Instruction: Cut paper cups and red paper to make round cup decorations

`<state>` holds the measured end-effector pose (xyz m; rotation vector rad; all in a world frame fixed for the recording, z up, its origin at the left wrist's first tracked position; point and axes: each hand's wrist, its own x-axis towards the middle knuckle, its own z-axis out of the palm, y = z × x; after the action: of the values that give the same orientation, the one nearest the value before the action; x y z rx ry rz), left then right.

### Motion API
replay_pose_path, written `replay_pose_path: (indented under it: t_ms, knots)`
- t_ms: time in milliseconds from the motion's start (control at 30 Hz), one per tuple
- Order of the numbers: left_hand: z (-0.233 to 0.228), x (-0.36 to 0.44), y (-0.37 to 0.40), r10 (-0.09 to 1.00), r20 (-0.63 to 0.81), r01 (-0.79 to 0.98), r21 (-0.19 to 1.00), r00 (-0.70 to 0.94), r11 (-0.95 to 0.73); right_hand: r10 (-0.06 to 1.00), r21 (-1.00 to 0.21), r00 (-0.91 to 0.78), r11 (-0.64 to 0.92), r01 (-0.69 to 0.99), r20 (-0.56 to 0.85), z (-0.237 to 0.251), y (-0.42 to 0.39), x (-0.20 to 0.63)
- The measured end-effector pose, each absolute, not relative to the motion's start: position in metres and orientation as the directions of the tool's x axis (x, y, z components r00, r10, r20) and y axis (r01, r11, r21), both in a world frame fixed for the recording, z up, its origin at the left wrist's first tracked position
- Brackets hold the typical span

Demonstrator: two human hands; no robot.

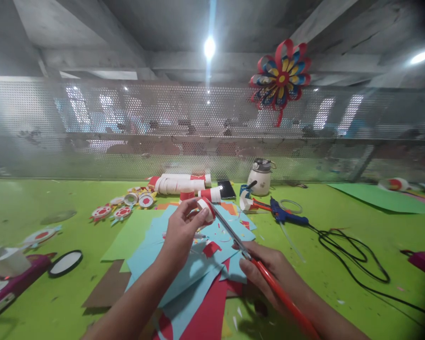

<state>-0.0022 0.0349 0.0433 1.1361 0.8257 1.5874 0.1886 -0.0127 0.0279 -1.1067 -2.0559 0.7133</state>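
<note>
The left hand (pixel 180 231) holds a small red-and-white paper roll (pixel 206 208) above the blue sheets (pixel 184 264), fingers curled round it from the left, thumb on the near side. The roll sits at the fingertips, not deep in the palm, and its open end faces right, toward the blades.

The right hand (pixel 269 271) grips the scissors (pixel 241 245) by their red handles, fingers closed through and around them. The scissors' long axis runs diagonally, from the handles at lower right up and away to the tips at upper left. The tips meet the roll at its right edge; whether the blades are parted there is too small to tell. The red handle stretches back along the right forearm toward the bottom edge of the view.

Under both hands lie blue, red and green paper sheets on the green table (pixel 340 245). Further back lie white rolls (pixel 180 183), a blue glue gun (pixel 285 215) with its black cord, and a pale jar (pixel 260 178). Paper rosettes (pixel 122 210) lie to the left.
</note>
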Motion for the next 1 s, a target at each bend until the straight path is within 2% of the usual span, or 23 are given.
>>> replay_pose_path:
  t_ms: [267, 467, 667, 1000]
  knots:
    - [0.043, -0.001, 0.033, 0.950, 0.299, -0.263, 0.913, -0.090, -0.313, 0.867, -0.704, -0.384, 0.486, 0.518, 0.316, 0.028, -0.012, 0.189]
    - [0.041, -0.006, 0.041, 0.959, 0.273, -0.292, 0.914, -0.072, -0.282, 0.893, -0.716, -0.352, 0.439, 0.543, 0.281, 0.024, -0.013, 0.189]
    - [0.041, -0.008, 0.041, 0.964, 0.261, -0.334, 0.905, -0.053, -0.263, 0.874, -0.691, -0.388, 0.474, 0.545, 0.293, 0.026, -0.012, 0.188]
    - [0.042, -0.004, 0.037, 0.975, 0.215, -0.368, 0.903, -0.062, -0.222, 0.888, -0.724, -0.381, 0.438, 0.534, 0.256, 0.025, -0.014, 0.189]
